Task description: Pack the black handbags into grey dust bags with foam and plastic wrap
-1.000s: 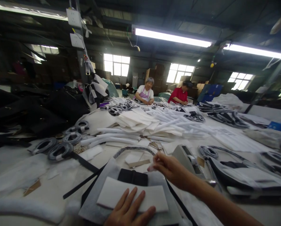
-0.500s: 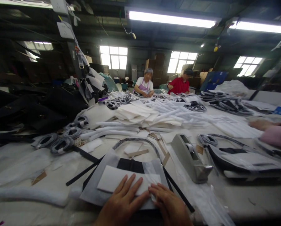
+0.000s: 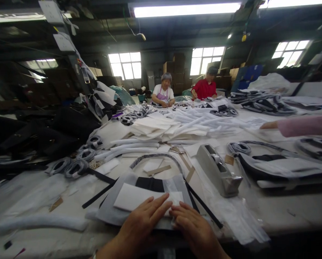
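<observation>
A black handbag (image 3: 150, 183) lies on the table in front of me, mostly covered by a thin whitish wrapping sheet (image 3: 107, 212). Its arched handle (image 3: 158, 156) is wrapped in clear or greyish film. On top rests a white foam-like sheet (image 3: 131, 197), with crinkled clear plastic (image 3: 170, 186) at its right side. My left hand (image 3: 147, 220) lies over the white sheet, fingers stretched out. Beside it, my right hand (image 3: 192, 226) rests on the sheet's right end and the plastic, fingers slightly bent. The undersides of both hands are hidden.
A grey tape dispenser (image 3: 217, 171) stands to the right, near another partly wrapped bag (image 3: 274, 167). Wrapped coils (image 3: 76, 167) and black bags (image 3: 69, 133) lie left. White sheets (image 3: 152, 124) pile up ahead. A co-worker's sleeve (image 3: 307, 126) reaches in; two people (image 3: 163, 91) work across the table.
My left hand has shifted right across the white sheet, its fingers closer to my right hand. The co-worker's arm at right reaches farther over the table. The view has tilted slightly.
</observation>
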`<state>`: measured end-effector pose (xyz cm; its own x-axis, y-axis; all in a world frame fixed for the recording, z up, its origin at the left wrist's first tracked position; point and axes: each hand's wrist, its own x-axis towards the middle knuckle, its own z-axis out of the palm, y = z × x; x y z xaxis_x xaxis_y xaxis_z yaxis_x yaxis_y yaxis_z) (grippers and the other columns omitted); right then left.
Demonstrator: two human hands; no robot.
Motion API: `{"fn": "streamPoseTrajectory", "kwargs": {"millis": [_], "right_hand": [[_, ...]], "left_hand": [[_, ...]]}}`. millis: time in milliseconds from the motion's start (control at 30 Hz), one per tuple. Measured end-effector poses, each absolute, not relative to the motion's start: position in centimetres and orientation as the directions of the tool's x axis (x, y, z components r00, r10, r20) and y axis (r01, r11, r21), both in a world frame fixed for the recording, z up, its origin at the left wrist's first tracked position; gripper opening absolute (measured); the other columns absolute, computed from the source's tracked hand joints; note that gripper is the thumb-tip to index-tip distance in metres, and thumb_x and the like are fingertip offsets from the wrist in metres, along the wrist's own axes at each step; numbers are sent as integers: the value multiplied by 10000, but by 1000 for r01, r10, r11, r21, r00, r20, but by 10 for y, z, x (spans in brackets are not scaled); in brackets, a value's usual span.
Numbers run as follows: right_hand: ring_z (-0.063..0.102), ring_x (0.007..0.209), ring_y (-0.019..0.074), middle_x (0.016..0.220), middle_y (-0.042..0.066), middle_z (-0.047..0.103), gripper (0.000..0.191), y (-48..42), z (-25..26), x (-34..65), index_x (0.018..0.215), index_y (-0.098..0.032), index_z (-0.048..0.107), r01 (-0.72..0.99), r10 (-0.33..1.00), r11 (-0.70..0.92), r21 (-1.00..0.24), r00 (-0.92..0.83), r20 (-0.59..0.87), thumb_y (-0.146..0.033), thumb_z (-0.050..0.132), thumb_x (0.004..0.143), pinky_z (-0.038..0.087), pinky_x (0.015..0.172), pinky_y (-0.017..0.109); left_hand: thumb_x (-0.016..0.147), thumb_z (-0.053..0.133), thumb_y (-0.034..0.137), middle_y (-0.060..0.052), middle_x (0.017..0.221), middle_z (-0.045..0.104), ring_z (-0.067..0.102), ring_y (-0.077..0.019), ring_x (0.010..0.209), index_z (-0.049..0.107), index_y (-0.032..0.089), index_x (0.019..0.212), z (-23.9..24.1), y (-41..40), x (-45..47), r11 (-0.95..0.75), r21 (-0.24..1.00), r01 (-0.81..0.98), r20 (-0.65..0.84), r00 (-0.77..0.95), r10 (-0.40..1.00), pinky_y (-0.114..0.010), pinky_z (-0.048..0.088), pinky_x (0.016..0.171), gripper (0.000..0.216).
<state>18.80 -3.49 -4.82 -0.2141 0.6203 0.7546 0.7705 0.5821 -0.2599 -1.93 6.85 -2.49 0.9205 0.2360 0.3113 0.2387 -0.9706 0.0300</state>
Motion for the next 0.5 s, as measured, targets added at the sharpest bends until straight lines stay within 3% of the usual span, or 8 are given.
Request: {"fn": "streamPoseTrajectory", "kwargs": {"millis": [67, 300, 500], "right_hand": [[721, 1031, 179, 1031, 74, 778, 165, -38, -42, 188, 994, -173, 658, 774, 593, 589, -234, -217, 775, -144, 496, 995, 538, 1023, 357], [742, 946, 183, 995, 57, 789, 149, -75, -35, 189, 1038, -167, 696, 789, 550, 607, -95, -331, 767, -140, 575, 956, 576, 961, 347], [758, 828, 190, 996, 19, 791, 309, -89, -74, 163, 1085, -199, 722, 891, 635, 454, -30, -300, 712, -185, 419, 1031, 591, 700, 304]], "left_hand": [[947, 599, 448, -110, 1478, 508, 543, -228, 1310, 322, 184, 1514, -28, 67, -19, -973, -13, 231, 313, 925, 215, -395, 489, 1062, 683], [980, 543, 450, -47, 1450, 545, 562, -252, 1289, 400, 238, 1481, -31, 68, -20, -979, -30, 200, 324, 929, 180, -452, 512, 1031, 563], [979, 548, 440, -48, 1478, 512, 523, -264, 1327, 362, 238, 1499, -30, 68, -22, -980, 5, 200, 290, 938, 193, -481, 482, 1059, 588]]}}
